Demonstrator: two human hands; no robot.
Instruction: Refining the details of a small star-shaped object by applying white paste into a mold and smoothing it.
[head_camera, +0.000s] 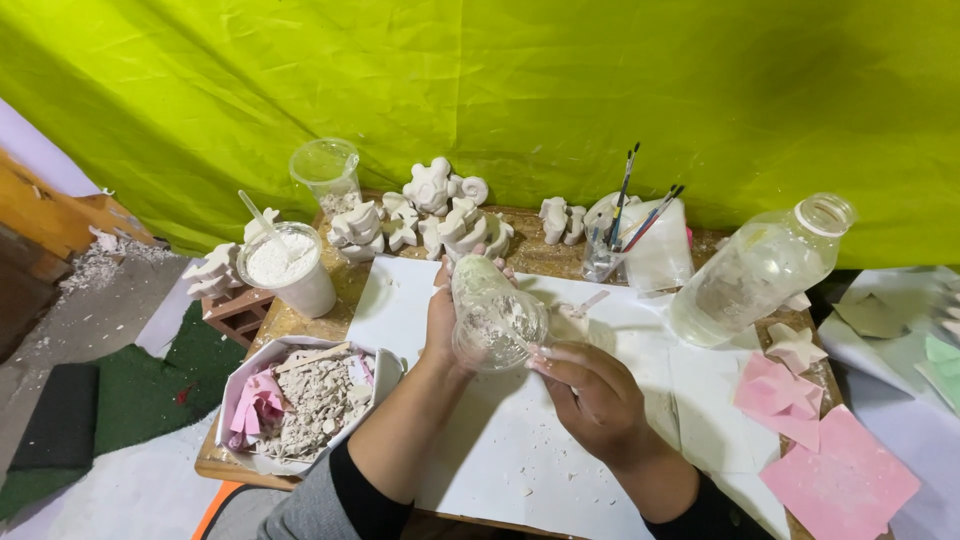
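Note:
My left hand (440, 325) grips a clear plastic cup (495, 315), tilted on its side above the white sheet (520, 450), with white plaster residue inside. My right hand (590, 395) holds a thin wooden stick (585, 305) whose lower end reaches into the cup's mouth. Both hands hover over the middle of the small wooden table (280, 325).
A white cup of powder with a spoon (285, 262) and an empty clear cup (326, 172) stand back left. White plaster figures (440, 215) line the back. A brush jar (605, 250), a large clear jar (760, 270), pink sheets (830, 470) and a box of plaster scraps (305, 400) surround the sheet.

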